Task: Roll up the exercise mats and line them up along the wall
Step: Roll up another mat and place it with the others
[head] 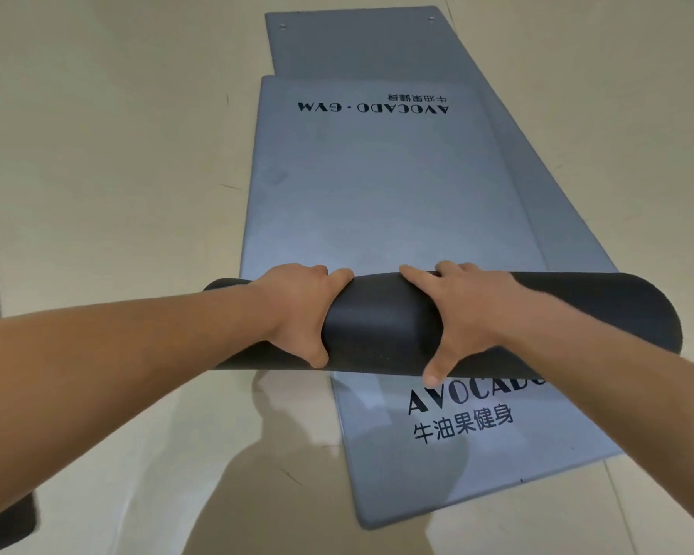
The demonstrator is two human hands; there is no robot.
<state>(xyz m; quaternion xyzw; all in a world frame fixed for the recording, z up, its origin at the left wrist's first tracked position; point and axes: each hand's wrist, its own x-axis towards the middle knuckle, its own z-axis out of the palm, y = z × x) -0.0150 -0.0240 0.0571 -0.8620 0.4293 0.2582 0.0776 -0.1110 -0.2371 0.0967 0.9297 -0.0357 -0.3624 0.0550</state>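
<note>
Firmly, left hand (297, 310) and right hand (471, 314) grip the mat roll (381, 314) — most fingertips hidden over its far side.

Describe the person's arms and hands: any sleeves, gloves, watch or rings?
The left forearm and right forearm are bare to the frame edge; no sleeve shows. The left hand and right hand wear no gloves. No watch, bracelet or ring is visible on the wrists or visible fingers.
</note>
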